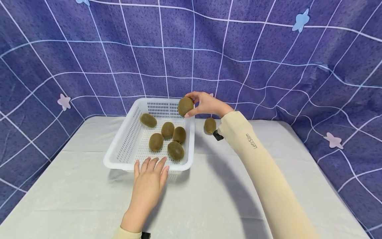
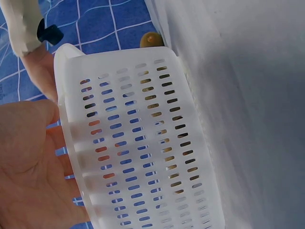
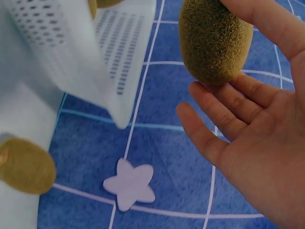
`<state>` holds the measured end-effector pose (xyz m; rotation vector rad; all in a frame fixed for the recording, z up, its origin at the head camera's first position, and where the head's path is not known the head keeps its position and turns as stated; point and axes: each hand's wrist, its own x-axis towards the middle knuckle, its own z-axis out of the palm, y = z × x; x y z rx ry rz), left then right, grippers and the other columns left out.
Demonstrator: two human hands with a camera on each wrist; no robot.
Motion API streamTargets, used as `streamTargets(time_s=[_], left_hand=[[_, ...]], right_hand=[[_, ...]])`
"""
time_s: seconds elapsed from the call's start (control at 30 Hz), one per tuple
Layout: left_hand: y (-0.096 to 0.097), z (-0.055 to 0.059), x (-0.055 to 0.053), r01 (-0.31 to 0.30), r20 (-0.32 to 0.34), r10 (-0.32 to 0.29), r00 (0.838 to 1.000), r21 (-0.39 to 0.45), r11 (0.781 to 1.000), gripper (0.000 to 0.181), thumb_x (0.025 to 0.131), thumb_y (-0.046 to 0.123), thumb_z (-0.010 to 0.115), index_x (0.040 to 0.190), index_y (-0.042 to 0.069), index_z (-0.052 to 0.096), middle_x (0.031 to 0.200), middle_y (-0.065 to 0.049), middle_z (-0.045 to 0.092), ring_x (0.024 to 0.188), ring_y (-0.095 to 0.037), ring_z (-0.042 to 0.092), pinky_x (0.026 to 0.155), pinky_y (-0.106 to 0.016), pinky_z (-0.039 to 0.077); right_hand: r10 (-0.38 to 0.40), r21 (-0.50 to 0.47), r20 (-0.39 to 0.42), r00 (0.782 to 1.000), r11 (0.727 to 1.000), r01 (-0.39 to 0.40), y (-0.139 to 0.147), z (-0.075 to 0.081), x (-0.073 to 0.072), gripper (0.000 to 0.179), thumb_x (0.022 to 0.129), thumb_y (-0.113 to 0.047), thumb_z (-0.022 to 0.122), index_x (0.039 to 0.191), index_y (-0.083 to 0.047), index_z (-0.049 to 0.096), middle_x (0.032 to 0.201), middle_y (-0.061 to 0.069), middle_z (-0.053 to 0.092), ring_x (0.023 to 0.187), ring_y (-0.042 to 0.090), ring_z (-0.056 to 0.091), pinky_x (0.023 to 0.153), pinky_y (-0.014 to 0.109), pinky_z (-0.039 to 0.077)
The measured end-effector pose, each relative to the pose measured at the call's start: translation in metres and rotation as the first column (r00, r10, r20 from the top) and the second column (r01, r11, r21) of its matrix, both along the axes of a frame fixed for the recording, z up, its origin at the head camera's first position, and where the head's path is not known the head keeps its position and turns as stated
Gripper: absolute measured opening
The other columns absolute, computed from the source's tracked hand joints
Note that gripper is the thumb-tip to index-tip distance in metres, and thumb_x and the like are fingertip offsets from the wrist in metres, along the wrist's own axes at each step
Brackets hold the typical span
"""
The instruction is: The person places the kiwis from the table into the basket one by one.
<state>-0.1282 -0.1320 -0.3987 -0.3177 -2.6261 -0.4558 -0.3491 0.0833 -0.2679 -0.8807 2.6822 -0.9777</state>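
My right hand (image 1: 206, 103) pinches a brown fuzzy kiwi (image 1: 185, 107) between thumb and fingers, up over the right back corner of a white plastic basket (image 1: 118, 146). In the right wrist view the held kiwi (image 3: 214, 43) hangs upright in the fingers. My left hand (image 1: 149, 182) lies at the basket's front rim, its fingers extended over the edge. The left wrist view shows the slotted front wall (image 2: 138, 138) close beside that hand (image 2: 28, 162). Inside the basket lie several kiwis, among them one at the back left (image 1: 148, 120) and one at the front right (image 1: 175, 150).
Another kiwi (image 1: 210, 125) sits on the white-covered table (image 1: 89, 199), right of the basket near the back edge. Behind and at both sides hangs a blue curtain (image 1: 185, 43) with white grid lines and stars.
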Motion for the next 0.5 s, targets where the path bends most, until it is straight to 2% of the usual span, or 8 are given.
streamTargets(time_s=[0.1, 0.23, 0.5], left_hand=[[0.0, 0.0, 0.001, 0.003, 0.002, -0.003, 1.0, 0.0, 1.0, 0.037, 0.1, 0.03, 0.051, 0.126, 0.006, 0.061, 0.121, -0.02, 0.061, 0.123, -0.043, 0.047, 0.108, -0.064, 0.017], [0.001, 0.0, 0.002, 0.007, 0.006, -0.007, 1.0, 0.002, 1.0, 0.037, 0.1, 0.03, 0.05, 0.127, 0.006, 0.061, 0.121, -0.02, 0.061, 0.123, -0.043, 0.046, 0.108, -0.064, 0.017], [0.001, 0.0, 0.001, 0.0, 0.005, 0.0, 1.0, 0.005, 1.0, 0.037, 0.1, 0.03, 0.05, 0.126, 0.006, 0.061, 0.121, -0.02, 0.061, 0.123, -0.043, 0.046, 0.109, -0.063, 0.016]], right_hand=[[0.003, -0.006, -0.007, 1.0, 1.0, -0.003, -0.008, 0.002, 0.001, 0.08, 0.073, -0.032, 0.084, 0.142, -0.014, 0.045, 0.124, 0.001, 0.059, 0.119, 0.019, 0.05, 0.113, 0.051, 0.02], [0.025, -0.041, 0.014, 1.0, 0.999, -0.024, -0.018, 0.002, 0.001, 0.081, 0.074, -0.03, 0.083, 0.143, -0.013, 0.044, 0.129, 0.002, 0.056, 0.12, 0.019, 0.049, 0.102, 0.038, 0.04], [0.04, -0.101, 0.001, 0.999, 0.994, -0.04, -0.042, 0.004, 0.004, 0.077, 0.074, -0.026, 0.083, 0.14, -0.01, 0.046, 0.126, 0.002, 0.056, 0.113, 0.018, 0.053, 0.096, 0.034, 0.043]])
